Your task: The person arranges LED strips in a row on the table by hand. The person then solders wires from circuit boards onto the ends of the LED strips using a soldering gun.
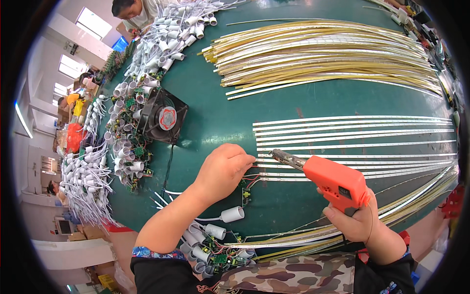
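My left hand (223, 169) is pinched at the left ends of the white LED strips (279, 166). A thin red wire (254, 165) shows at its fingertips. Wrapped round the handle of a red soldering gun (338, 180) is my right hand (360, 221). The gun's metal tip points left, close to the strip ends beside my left fingers; contact cannot be made out. Below, red wires run from a strip end toward a small green circuit board (246, 196). A white lamp cup (232, 214) with a white cable lies near my left forearm.
A black fan (152, 122) stands left of the strips. Piles of white lamp cups (171, 41) line the left side. A bundle of yellow and white strips (323, 59) lies at the back; more strips (293, 240) lie near me. Another person (142, 17) sits far left.
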Available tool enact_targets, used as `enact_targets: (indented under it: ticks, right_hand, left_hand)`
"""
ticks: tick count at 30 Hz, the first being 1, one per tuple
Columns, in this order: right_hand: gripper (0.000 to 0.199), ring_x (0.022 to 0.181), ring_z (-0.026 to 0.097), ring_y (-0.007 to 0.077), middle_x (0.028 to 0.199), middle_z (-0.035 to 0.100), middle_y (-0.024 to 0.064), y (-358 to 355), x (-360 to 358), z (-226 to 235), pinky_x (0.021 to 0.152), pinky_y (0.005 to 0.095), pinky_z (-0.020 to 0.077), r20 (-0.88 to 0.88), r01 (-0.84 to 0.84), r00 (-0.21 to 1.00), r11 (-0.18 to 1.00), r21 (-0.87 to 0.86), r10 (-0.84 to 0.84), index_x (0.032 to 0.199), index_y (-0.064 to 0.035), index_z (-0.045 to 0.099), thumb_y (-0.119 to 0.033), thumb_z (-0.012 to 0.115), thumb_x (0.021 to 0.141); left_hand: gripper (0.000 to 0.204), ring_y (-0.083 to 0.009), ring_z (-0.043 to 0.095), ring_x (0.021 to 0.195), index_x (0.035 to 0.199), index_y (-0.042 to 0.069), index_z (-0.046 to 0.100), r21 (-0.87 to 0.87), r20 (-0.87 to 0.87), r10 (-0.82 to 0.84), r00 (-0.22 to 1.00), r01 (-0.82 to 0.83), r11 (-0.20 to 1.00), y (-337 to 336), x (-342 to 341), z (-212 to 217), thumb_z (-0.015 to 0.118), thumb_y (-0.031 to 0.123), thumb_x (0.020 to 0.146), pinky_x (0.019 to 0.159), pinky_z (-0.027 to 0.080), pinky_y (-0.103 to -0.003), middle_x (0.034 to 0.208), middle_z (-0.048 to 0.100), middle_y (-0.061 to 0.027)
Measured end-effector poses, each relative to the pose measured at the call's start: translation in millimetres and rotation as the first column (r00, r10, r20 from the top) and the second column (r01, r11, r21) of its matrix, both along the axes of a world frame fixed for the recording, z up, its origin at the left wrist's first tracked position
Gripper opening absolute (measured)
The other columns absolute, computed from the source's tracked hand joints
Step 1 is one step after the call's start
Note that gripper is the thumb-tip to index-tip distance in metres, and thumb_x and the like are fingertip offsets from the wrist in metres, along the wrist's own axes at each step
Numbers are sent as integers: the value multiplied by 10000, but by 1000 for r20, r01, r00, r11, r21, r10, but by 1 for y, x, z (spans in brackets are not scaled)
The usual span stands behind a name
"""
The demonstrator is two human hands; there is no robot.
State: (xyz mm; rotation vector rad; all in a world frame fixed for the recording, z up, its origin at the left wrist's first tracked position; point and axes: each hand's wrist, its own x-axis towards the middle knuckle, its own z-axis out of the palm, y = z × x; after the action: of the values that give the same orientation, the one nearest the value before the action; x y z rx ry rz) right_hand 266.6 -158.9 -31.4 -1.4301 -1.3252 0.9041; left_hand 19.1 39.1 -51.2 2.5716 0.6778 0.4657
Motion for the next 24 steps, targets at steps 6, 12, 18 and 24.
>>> enact_targets:
  ticks: [6,12,18,24]
  right_hand:
    - [427,692,588,241,826,619,83,1,-1,-1,669,335,480,-6,-15,1000,999,-28,15,1152,-28,589,-124,735,762]
    - [437,676,594,239,824,623,89,1,1,1,658,326,484,0,-77,997,991,-111,78,1162,-14,599,-117,743,761]
    - [461,691,612,259,846,632,104,3,-4,0,659,326,491,22,-97,995,993,-60,99,1191,-10,594,-101,742,764]
    - [457,700,619,263,860,637,109,5,-4,0,666,329,497,40,-129,991,991,-46,131,1187,-4,597,-95,743,764]
  left_hand:
    - [169,-287,630,791,926,57,689,113,39,-92,995,87,990,3,-4,-3,698,16,763,688,508,-382,820,645,-77]
    - [174,-281,632,797,897,70,695,95,-20,-147,989,148,984,6,-3,-2,692,11,733,690,509,-388,824,643,-66]
    - [180,-279,630,798,889,79,697,74,-24,-168,985,169,983,8,-3,-2,691,8,724,687,508,-390,830,639,-64]
    - [179,-278,627,796,881,84,696,70,-16,-170,985,171,983,8,-4,-3,692,12,718,689,506,-394,833,636,-59]
